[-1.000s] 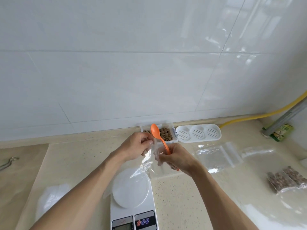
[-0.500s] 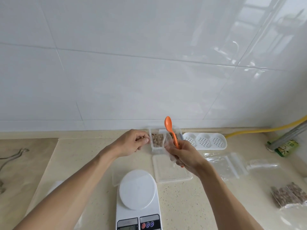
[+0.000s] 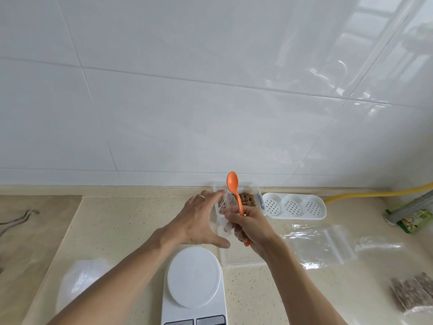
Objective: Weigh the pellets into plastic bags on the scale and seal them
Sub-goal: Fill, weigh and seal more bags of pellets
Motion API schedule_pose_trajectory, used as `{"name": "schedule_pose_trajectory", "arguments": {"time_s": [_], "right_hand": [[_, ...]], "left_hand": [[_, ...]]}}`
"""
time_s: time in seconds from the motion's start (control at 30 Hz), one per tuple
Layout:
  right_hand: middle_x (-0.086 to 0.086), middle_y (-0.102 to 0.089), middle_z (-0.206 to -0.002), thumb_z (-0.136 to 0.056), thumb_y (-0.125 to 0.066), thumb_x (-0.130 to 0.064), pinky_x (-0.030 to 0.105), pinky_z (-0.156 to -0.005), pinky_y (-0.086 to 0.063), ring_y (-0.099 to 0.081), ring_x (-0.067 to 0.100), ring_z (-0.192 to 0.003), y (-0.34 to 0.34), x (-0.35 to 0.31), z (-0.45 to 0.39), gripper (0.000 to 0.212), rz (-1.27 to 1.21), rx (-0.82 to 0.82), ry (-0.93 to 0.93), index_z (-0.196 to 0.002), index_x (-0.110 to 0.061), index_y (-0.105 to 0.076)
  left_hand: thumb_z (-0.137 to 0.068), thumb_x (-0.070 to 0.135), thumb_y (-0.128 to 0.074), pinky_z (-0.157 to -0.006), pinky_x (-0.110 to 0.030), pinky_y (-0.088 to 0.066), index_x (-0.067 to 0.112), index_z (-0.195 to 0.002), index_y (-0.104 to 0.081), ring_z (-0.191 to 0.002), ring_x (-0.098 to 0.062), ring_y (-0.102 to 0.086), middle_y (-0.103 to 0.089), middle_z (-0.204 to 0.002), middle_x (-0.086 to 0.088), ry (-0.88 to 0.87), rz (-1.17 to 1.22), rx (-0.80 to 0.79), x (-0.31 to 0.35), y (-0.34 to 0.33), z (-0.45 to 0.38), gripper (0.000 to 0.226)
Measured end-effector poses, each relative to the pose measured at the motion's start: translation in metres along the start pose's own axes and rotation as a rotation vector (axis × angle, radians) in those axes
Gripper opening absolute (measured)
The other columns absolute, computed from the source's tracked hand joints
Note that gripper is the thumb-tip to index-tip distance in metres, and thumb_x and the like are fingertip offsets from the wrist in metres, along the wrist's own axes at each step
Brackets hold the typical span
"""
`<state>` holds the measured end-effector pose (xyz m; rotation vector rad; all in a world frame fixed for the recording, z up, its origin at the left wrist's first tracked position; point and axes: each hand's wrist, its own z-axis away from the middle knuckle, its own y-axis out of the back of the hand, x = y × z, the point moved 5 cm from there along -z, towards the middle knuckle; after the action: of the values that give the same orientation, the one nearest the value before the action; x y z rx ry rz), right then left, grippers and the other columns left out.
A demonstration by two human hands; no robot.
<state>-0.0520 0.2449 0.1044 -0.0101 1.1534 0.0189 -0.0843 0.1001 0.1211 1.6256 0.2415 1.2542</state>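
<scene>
Since 0.5 s ago the left hand (image 3: 199, 221) has spread its fingers and moved right, reaching the clear plastic bag (image 3: 226, 219) at the right hand (image 3: 251, 227). That right hand is curled round the orange spoon (image 3: 236, 198) and the bag together. Spoon's long axis runs near to far, bowl up and far, over the pellet container (image 3: 248, 199). Left palm faces down, fingers straight, touching the bag's edge. Just near of both hands sits the white scale (image 3: 194, 277). 2 filled bags (image 3: 412, 294) lie far right.
</scene>
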Motion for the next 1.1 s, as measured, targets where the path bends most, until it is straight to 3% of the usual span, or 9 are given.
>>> {"name": "schedule_pose_trajectory", "arguments": {"time_s": [0.17, 0.33, 0.43, 0.5, 0.57, 0.67, 0.8, 0.97, 1.1], "right_hand": [[0.011, -0.059, -0.067, -0.092, -0.067, -0.018, 0.029, -0.046, -0.026, -0.039, 0.014, -0.046, 0.009, 0.004, -0.007, 0.028, 0.013, 0.03, -0.02, -0.099, 0.009, -0.064], [0.009, -0.052, -0.068, -0.095, -0.046, -0.014, 0.032, -0.053, -0.035, -0.043, 0.016, -0.056, 0.025, 0.01, -0.02, 0.02, 0.023, 0.191, -0.087, -0.088, -0.004, -0.06], [0.01, -0.046, -0.073, -0.092, -0.036, 0.003, 0.032, -0.056, -0.049, -0.046, 0.021, -0.066, 0.048, 0.011, -0.033, 0.021, 0.397, 0.263, -0.061, -0.081, -0.005, -0.051], [0.01, -0.049, -0.073, -0.091, -0.039, 0.007, 0.045, -0.065, -0.06, -0.056, 0.025, -0.066, 0.061, 0.012, -0.042, 0.022, 0.635, 0.291, -0.003, -0.077, -0.004, -0.052], [0.009, -0.062, -0.072, -0.089, -0.047, 0.006, 0.049, -0.065, -0.06, -0.067, 0.031, -0.065, 0.073, 0.012, -0.047, 0.023, 0.719, 0.391, 0.062, -0.087, -0.007, -0.066], [0.005, -0.072, -0.083, -0.089, -0.062, -0.004, 0.033, -0.058, -0.058, -0.069, 0.021, -0.064, 0.089, 0.005, -0.044, 0.034, 0.601, 0.633, 0.181, -0.122, -0.012, -0.064], [-0.008, -0.066, -0.076, -0.091, -0.067, -0.015, 0.028, -0.062, -0.055, -0.069, 0.014, -0.069, 0.103, 0.001, -0.046, 0.027, 0.439, 0.807, 0.28, -0.117, -0.013, -0.06], [-0.004, -0.062, -0.065, -0.099, -0.051, -0.017, 0.037, -0.05, -0.049, -0.059, 0.02, -0.051, 0.105, 0.014, -0.07, 0.011, 0.631, 0.754, 0.254, -0.101, -0.012, -0.061], [0.004, -0.068, -0.072, -0.1, -0.048, -0.016, 0.042, -0.056, -0.058, -0.069, 0.02, -0.056, 0.089, 0.033, -0.085, 0.012, 0.449, 0.563, 0.107, -0.099, -0.013, -0.06]], "left_hand": [[-0.054, 0.053, -0.08, -0.1, -0.034, -0.039, 0.034, -0.137, -0.032, -0.111, -0.008, -0.045, -0.044, -0.118, 0.011, -0.028, 0.076, 0.108, -0.012, -0.004, -0.011, 0.097], [-0.058, 0.053, -0.078, -0.099, -0.03, -0.034, 0.031, -0.136, -0.036, -0.106, -0.009, -0.045, -0.043, -0.111, 0.011, 0.017, -0.005, 0.186, -0.028, -0.004, -0.017, 0.091], [-0.053, 0.065, -0.066, -0.098, -0.036, -0.037, 0.028, -0.133, -0.038, -0.108, -0.015, -0.049, -0.049, -0.113, 0.005, 0.07, -0.097, 0.195, -0.046, -0.003, -0.021, 0.092], [-0.051, 0.067, -0.059, -0.097, -0.036, -0.037, 0.028, -0.131, -0.039, -0.106, -0.017, -0.05, -0.048, -0.108, 0.006, 0.109, -0.126, 0.203, -0.055, -0.003, -0.024, 0.092], [-0.052, 0.063, -0.061, -0.096, -0.034, -0.035, 0.027, -0.132, -0.038, -0.104, -0.017, -0.049, -0.045, -0.106, 0.007, 0.134, -0.141, 0.214, -0.06, -0.004, -0.03, 0.09], [-0.058, 0.057, -0.069, -0.098, -0.035, -0.036, 0.026, -0.132, -0.039, -0.104, -0.018, -0.048, -0.048, -0.107, 0.004, 0.156, -0.181, 0.223, -0.066, -0.009, -0.041, 0.086], [-0.058, 0.061, -0.069, -0.1, -0.037, -0.036, 0.026, -0.136, -0.038, -0.107, -0.019, -0.049, -0.051, -0.112, 0.001, 0.182, -0.216, 0.217, -0.074, -0.017, -0.055, 0.092], [-0.057, 0.06, -0.07, -0.1, -0.039, -0.036, 0.025, -0.137, -0.037, -0.106, -0.021, -0.049, -0.052, -0.11, -0.001, 0.172, -0.271, 0.198, -0.078, -0.026, -0.07, 0.093], [-0.057, 0.06, -0.068, -0.099, -0.038, -0.035, 0.026, -0.137, -0.036, -0.107, -0.022, -0.048, -0.051, -0.109, -0.001, 0.175, -0.3, 0.192, -0.081, -0.031, -0.079, 0.093]]}}
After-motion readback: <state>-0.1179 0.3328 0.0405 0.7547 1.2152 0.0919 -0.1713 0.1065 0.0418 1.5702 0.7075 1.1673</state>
